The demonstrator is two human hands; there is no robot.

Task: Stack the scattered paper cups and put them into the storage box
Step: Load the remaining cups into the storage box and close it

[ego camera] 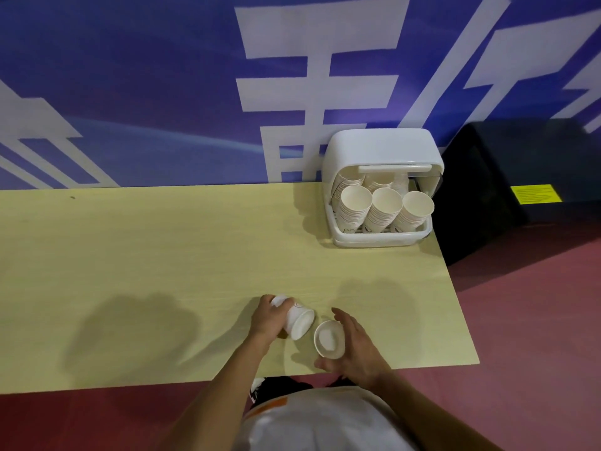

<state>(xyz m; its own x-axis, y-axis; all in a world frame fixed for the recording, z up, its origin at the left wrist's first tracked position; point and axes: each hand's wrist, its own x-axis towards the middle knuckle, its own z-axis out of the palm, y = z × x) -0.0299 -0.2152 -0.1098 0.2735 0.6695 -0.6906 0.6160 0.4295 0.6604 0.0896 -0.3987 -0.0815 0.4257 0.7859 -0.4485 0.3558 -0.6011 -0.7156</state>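
Observation:
My left hand point(268, 319) grips a white paper cup point(297, 317) tilted on its side, mouth pointing right and toward me. My right hand point(356, 348) holds a second white paper cup point(329, 339) upright, its open mouth facing up, close beside the first cup's rim. Both are low over the near edge of the pale wooden table point(162, 255). The white storage box point(383, 187) stands at the table's far right corner, its lid raised, with three leaning stacks of paper cups point(385, 208) in front and more behind.
A blue wall banner with large white characters runs behind the table. A black cabinet point(520, 183) with a yellow label stands right of the box. Red floor lies to the right and in front of the table. My white shirt fills the bottom.

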